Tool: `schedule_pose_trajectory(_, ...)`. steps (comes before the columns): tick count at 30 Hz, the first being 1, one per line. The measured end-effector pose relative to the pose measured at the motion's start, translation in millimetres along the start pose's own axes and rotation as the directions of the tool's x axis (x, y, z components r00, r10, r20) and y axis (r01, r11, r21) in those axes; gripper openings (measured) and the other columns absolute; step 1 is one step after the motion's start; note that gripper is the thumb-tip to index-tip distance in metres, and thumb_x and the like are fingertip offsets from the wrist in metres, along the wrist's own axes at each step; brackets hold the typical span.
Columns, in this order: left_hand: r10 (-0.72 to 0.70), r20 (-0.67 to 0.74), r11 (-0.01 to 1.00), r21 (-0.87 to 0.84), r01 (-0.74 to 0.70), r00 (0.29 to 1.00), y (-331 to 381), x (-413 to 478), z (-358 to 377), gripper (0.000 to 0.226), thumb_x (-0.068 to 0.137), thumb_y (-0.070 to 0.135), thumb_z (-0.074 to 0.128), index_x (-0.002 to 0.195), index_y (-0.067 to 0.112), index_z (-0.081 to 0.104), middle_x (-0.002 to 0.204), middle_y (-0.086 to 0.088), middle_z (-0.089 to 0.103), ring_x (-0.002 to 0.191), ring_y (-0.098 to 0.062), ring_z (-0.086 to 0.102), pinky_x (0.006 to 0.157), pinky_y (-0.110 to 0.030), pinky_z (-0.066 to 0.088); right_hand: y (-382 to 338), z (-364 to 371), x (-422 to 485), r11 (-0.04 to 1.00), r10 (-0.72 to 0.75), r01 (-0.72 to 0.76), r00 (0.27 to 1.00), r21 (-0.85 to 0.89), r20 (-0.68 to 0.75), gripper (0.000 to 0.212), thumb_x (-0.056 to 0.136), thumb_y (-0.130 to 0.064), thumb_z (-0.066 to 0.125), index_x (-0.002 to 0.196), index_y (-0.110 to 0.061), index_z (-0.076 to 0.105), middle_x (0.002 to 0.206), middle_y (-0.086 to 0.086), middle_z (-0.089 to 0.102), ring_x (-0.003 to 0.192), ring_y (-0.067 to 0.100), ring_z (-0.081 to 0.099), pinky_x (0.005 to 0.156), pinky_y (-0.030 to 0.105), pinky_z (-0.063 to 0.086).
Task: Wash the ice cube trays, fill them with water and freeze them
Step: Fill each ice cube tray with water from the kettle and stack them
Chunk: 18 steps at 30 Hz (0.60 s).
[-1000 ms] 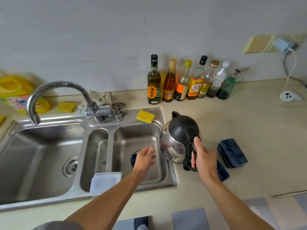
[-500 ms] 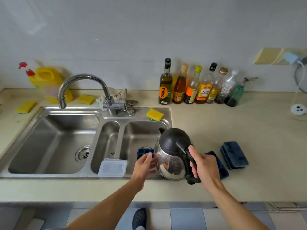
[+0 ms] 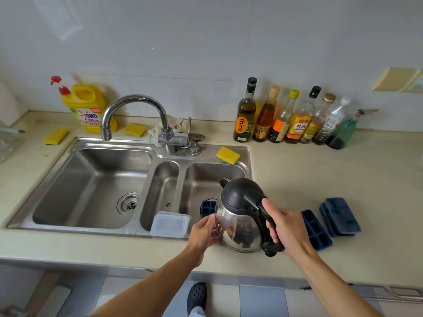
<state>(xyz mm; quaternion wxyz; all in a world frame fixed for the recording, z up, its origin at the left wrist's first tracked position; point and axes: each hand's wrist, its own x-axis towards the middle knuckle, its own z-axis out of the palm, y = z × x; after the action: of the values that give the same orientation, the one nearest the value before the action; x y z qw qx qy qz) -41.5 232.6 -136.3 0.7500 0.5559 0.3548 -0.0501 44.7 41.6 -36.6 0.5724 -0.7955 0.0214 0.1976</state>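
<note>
We held the kettle (image 3: 240,216) upright at the front right corner of the sink (image 3: 146,233). Our right hand (image 3: 286,227) gripped its black handle, fingers curled round it. Our left hand (image 3: 203,232) lay loose against the steel side, fingers touching it and holding nothing. One blue ice cube tray (image 3: 208,208) sat in the right basin, partly hidden behind the kettle. A second tray (image 3: 317,229) lay on the desk (image 3: 320,175) just right of our right hand, with a stack of trays (image 3: 341,217) beside it. A clear box (image 3: 170,224) rested on the sink's front edge.
</note>
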Motion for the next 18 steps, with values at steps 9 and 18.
schedule_pose_trajectory(9, -0.026, -0.015, 0.999, -0.044, 0.025, 1.0, -5, 10, -11, 0.032, 0.107, 0.035, 0.047, 0.106, 0.021, 0.076, 0.1, -0.003, 0.078, 0.105, -0.026, 0.07, 0.074, -0.027, 0.059, -7, 12, 6, 0.999, 0.004, -0.003, 1.0, -0.037, 0.025, 0.059, 0.089, -0.056, 0.068, 0.046, -0.015, 0.06, 0.049, 0.007, 0.054, 0.039, 0.018, 0.045, 0.039, 0.023, 0.037)
schedule_pose_trajectory(18, -0.058, -0.032, 0.995, -0.085, 0.055, 0.998, -8, 19, -14, 0.031, 0.106, 0.033, 0.05, 0.116, 0.014, 0.071, 0.114, -0.013, 0.074, 0.111, -0.034, 0.068, 0.099, -0.049, 0.056, -10, 16, 11, 0.997, -0.016, 0.019, 0.999, -0.069, 0.042, 0.06, 0.088, -0.058, 0.068, 0.047, -0.014, 0.061, 0.048, 0.009, 0.055, 0.04, 0.019, 0.047, 0.041, 0.026, 0.039)
